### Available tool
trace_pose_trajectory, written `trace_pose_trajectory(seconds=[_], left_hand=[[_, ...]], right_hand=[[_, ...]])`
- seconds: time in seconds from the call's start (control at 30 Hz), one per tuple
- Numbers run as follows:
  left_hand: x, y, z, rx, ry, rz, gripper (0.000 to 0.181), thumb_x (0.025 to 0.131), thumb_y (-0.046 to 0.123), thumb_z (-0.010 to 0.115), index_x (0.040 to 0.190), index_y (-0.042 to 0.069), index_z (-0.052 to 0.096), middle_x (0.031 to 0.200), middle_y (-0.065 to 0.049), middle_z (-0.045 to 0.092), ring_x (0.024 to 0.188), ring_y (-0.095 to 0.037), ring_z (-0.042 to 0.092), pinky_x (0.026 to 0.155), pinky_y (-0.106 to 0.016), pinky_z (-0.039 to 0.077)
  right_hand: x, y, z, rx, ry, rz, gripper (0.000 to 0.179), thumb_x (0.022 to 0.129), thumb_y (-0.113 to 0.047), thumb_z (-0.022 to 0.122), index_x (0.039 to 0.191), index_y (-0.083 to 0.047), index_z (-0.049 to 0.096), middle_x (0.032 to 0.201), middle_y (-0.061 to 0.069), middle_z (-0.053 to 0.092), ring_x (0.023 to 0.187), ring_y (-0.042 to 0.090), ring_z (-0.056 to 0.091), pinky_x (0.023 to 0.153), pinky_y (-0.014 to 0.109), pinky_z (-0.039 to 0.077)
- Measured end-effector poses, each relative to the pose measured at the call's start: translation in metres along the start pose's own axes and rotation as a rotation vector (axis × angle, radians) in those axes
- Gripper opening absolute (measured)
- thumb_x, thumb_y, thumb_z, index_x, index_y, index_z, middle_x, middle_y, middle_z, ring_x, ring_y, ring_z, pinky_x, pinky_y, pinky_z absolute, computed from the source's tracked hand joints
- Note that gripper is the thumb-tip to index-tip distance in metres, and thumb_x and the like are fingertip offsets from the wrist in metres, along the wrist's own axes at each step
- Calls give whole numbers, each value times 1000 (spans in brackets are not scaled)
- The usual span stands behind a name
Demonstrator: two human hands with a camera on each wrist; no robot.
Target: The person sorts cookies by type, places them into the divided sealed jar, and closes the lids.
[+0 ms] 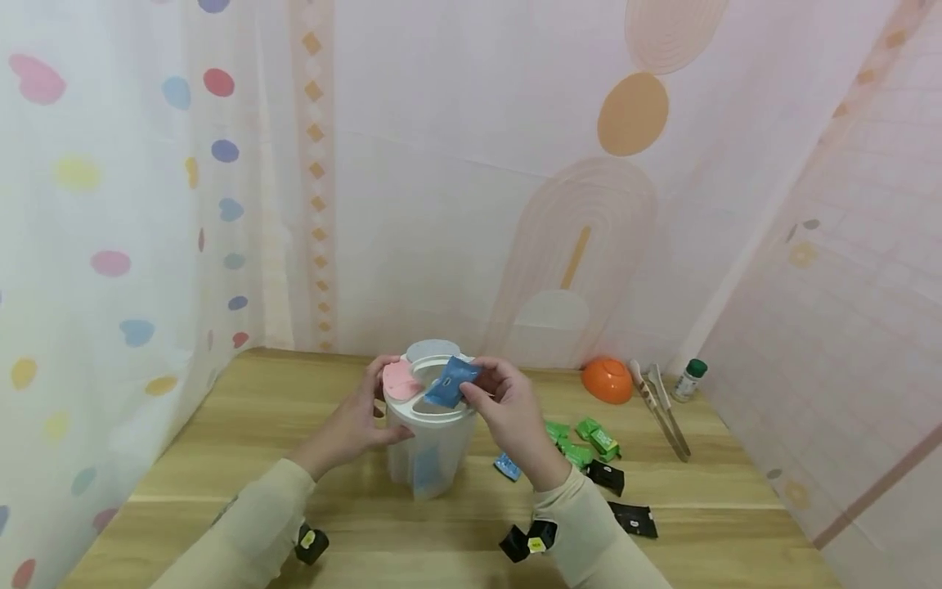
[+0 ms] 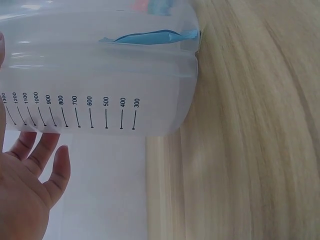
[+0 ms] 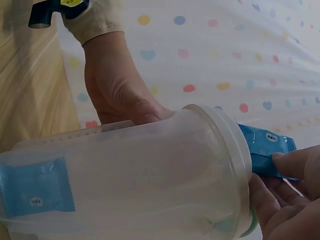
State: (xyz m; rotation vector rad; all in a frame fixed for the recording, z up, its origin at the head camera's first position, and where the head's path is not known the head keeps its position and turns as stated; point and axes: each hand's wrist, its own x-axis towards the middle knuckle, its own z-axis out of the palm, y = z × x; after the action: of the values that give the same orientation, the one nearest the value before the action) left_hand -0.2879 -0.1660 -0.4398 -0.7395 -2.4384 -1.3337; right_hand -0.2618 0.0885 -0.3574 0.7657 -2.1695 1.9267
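A tall translucent plastic container (image 1: 462,438) stands upright on the wooden table, with measuring marks on its side in the left wrist view. Its white lid has a pink flap (image 1: 400,381) and an uncovered opening. My left hand (image 1: 353,421) holds the container by its upper left side, thumb toward the front. Between thumb and fingers, my right hand (image 1: 515,409) pinches a small blue packet (image 1: 449,382) right over the lid opening. Another blue packet (image 3: 40,187) shows through the wall, low inside the container.
Several green packets (image 1: 577,452), a blue packet (image 1: 507,466) and black packets (image 1: 634,520) lie right of the container. Farther right are an upturned orange bowl (image 1: 607,380), tongs (image 1: 666,413) and a small green-capped bottle (image 1: 690,380). A patterned curtain (image 1: 441,204) hangs behind the table.
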Motion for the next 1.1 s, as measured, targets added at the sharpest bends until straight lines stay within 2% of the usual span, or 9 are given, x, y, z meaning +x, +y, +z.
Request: trace_pose_trajectory(seconds=[0.1, 0.23, 0.5, 0.63, 0.9, 1.1], left_hand=[[-5, 0, -7, 16, -8, -8, 106, 77, 28, 91, 153, 23, 17, 135, -11, 55, 104, -22, 54, 83, -41, 52], [-6, 0, -5, 22, 16, -12, 108, 76, 24, 92, 153, 24, 17, 135, -12, 56, 102, -23, 54, 82, -41, 52], [-4, -1, -4, 7, 6, -5, 107, 75, 24, 92, 152, 22, 18, 133, -13, 55, 102, -24, 55, 82, -47, 52], [-2, -1, -1, -1, 13, -4, 108, 74, 24, 93, 153, 22, 18, 134, -13, 56, 102, -24, 55, 82, -47, 52], [-4, -4, 1, 26, 22, 24, 107, 77, 24, 91, 153, 22, 17, 133, -13, 57, 100, -21, 55, 79, -45, 53], [-4, -3, 1, 30, 26, 28, 108, 76, 24, 91, 154, 21, 16, 133, -12, 57, 99, -20, 55, 79, -40, 52]], right_hand=[[0, 1, 6, -62, -22, -42, 25, 95, 3, 67, 119, 4, 65, 105, 20, 70, 92, 21, 69, 76, 23, 55], [0, 0, 5, -107, -58, -61, 23, 97, -2, 67, 119, 0, 71, 105, 18, 73, 92, 23, 70, 77, 22, 55], [0, 2, -1, -95, -121, -34, 21, 100, -7, 64, 118, 1, 70, 111, 16, 73, 105, 25, 70, 89, 26, 55], [0, 2, -4, -99, -128, -46, 20, 101, -9, 64, 117, 1, 70, 110, 16, 72, 105, 26, 69, 89, 27, 55], [0, 6, -9, -7, -129, -54, 20, 102, -7, 59, 115, 5, 68, 110, 20, 71, 102, 24, 69, 87, 31, 57], [3, 10, -17, 47, -67, -63, 17, 103, -4, 58, 110, 8, 67, 106, 24, 70, 95, 21, 70, 82, 36, 60]])
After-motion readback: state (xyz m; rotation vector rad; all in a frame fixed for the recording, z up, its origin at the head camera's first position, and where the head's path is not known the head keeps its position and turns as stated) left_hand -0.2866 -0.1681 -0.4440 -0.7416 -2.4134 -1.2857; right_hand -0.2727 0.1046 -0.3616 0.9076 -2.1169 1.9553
